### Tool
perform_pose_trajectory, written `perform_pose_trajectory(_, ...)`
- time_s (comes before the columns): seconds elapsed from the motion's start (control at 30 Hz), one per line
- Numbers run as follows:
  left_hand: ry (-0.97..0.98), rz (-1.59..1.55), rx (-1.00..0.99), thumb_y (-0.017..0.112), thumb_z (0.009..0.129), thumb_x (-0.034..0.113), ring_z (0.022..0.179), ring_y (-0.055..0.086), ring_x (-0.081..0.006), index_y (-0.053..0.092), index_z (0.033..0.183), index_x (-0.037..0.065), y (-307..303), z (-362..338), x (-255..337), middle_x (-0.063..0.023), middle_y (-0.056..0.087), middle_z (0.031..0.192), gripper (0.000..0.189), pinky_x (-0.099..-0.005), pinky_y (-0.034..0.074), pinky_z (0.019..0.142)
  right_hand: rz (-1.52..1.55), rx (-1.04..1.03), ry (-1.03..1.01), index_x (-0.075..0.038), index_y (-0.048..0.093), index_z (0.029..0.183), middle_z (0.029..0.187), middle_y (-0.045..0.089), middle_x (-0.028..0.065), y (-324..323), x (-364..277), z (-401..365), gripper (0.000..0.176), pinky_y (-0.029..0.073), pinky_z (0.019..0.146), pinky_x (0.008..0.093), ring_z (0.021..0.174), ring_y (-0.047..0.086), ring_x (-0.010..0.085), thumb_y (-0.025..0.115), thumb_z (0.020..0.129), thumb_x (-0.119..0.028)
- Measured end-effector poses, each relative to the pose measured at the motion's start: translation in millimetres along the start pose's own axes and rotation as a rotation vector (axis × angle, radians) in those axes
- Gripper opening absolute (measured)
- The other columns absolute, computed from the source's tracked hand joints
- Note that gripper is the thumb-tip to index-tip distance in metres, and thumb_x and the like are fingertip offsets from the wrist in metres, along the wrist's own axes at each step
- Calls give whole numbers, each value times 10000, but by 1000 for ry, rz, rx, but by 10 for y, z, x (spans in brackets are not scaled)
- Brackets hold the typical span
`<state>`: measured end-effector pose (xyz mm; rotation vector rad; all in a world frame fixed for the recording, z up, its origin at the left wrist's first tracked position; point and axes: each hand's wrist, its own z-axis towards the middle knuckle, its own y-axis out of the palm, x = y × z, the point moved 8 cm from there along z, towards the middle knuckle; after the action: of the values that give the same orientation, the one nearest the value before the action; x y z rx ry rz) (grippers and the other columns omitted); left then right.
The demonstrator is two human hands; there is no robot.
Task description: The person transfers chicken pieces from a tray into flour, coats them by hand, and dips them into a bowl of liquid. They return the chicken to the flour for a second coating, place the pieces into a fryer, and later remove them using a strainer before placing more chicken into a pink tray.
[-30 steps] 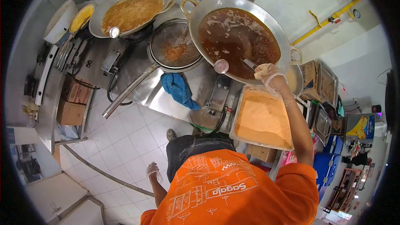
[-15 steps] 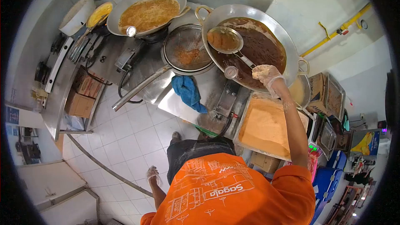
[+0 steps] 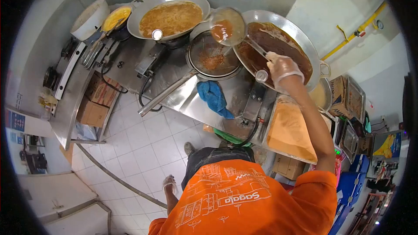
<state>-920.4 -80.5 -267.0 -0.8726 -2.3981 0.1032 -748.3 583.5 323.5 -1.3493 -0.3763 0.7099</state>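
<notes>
My right hand [image 3: 285,69], in a clear plastic glove, is closed around the handle of a round skimmer [image 3: 234,21]. Its bowl, with brown-orange bits or residue in it, hangs over the left rim of the right wok [image 3: 317,45], which holds dark brown oil. Just in front of that bowl lies a large round sieve [image 3: 202,50] with reddish crumbs and a long metal handle. A dial thermometer [image 3: 261,76] sits at the wok's near rim, below my right hand. My left hand [image 3: 170,185], gloved too, hangs low over the tiled floor, fingers loosely apart and holding nothing.
A second wok [image 3: 204,5] of lighter bubbling oil stands left, beside a pan of yellow liquid [image 3: 116,18] and a white pot [image 3: 89,21]. A blue cloth [image 3: 213,100] lies on the metal counter. To the right is a tray of orange flour [image 3: 289,132]; a hose [image 3: 122,180] crosses the floor.
My right hand has lifted the skimmer from over the dark oil and moved it left, toward the sieve. My left hand stays low at my side. The view has shifted slightly.
</notes>
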Motion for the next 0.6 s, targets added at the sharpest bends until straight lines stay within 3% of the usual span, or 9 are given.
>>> perform_pose_trajectory(0.07,114,60,-56,544,849,330,524,496,-152,589,815,88,-112,169,148,-39,533,626,249,-306,432,493,43,-146,140,-35,618,1009,966,642,153,257,-156,143,240,497,807,371,953,603,314,573,820,-176)
perform_pose_trajectory(0.13,137,-258,-63,550,852,318,525,496,-129,580,835,88,-227,205,384,-27,528,632,233,-276,428,475,-325,-316,-57,-26,588,1016,995,632,181,495,-595,200,240,507,799,368,937,618,321,595,777,-45)
perform_pose_trajectory(0.23,221,-279,-73,561,850,312,517,491,-113,572,852,91,-403,331,715,-16,524,636,222,-251,414,453,-425,-533,31,-35,575,1032,1046,625,163,1099,-656,374,307,522,784,354,978,611,306,627,732,8)
perform_pose_trajectory(0.33,401,-231,-50,556,848,308,514,499,-121,572,848,88,-607,288,918,-25,519,629,221,-269,416,444,-484,-437,-43,-40,554,1055,1081,617,153,1559,-705,387,345,528,774,354,1004,606,285,634,723,8)
perform_pose_trajectory(0.37,401,-237,-53,556,848,308,514,499,-121,572,848,88,-659,311,929,-25,519,629,221,-269,416,444,-479,-509,-31,-19,572,1050,1056,625,171,1270,-920,321,357,531,755,358,962,626,289,667,706,-19)
perform_pose_trajectory(0.43,172,-23,-41,549,858,360,567,537,-142,594,882,52,-840,401,748,-50,565,697,312,-285,443,496,-432,-475,22,-21,577,1030,1050,626,167,1144,-1073,255,334,527,761,361,968,622,290,660,707,-15)
perform_pose_trajectory(0.53,114,-81,-83,530,859,382,561,537,-157,589,877,41,-1015,598,368,-59,563,684,346,-308,447,497,-394,-400,85,-29,583,982,1051,622,154,1268,-1001,180,292,516,779,368,992,608,292,657,700,-10)
perform_pose_trajectory(0.57,404,288,-75,542,854,376,544,529,-172,582,872,35,-1091,794,254,-63,555,666,343,-322,448,496,-437,-463,69,-28,580,989,1062,617,156,1223,-1071,141,307,515,782,368,1000,605,291,662,694,-11)
perform_pose_trajectory(0.6,407,299,-87,542,854,376,544,529,-172,582,872,35,-1125,799,262,-63,555,666,343,-322,448,496,-473,-525,63,-28,578,996,1074,612,158,1215,-1094,83,321,514,786,369,1008,601,289,667,688,-11)
